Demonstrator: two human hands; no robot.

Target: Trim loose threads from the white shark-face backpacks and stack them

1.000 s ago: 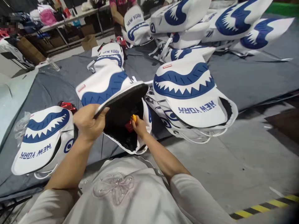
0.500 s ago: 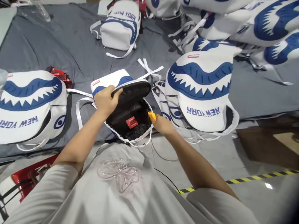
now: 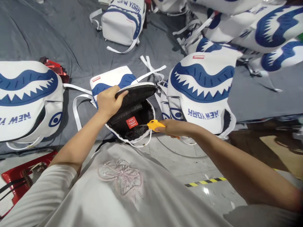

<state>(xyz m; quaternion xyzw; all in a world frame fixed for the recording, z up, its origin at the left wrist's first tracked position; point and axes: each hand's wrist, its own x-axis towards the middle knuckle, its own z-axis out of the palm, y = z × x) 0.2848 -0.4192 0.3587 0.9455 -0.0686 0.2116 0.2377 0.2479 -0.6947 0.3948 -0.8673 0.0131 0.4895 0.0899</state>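
Observation:
A small white and blue backpack (image 3: 109, 77) lies unzipped at the table's front edge, its black lining and a red label (image 3: 132, 122) showing. My left hand (image 3: 110, 100) grips the raised flap of this backpack, thumb on the lining side. In my right hand (image 3: 169, 127) is a yellow-handled tool (image 3: 155, 125), closed in the fingers, at the right rim of the opening. A thin metallic part of the tool points left over the opening; its tip is hard to make out.
Larger shark-mouth backpacks lie at the left (image 3: 23, 85) and right (image 3: 201, 82). Another backpack (image 3: 120, 25) stands behind, and more are piled at the back right (image 3: 272, 28). Red wrapping (image 3: 56, 69) lies beside the left one. A red stool (image 3: 28, 173) is at lower left.
My right hand has turned, and the yellow tool now points left over the opening. The raised flap has tipped lower. The whole view has shifted slightly.

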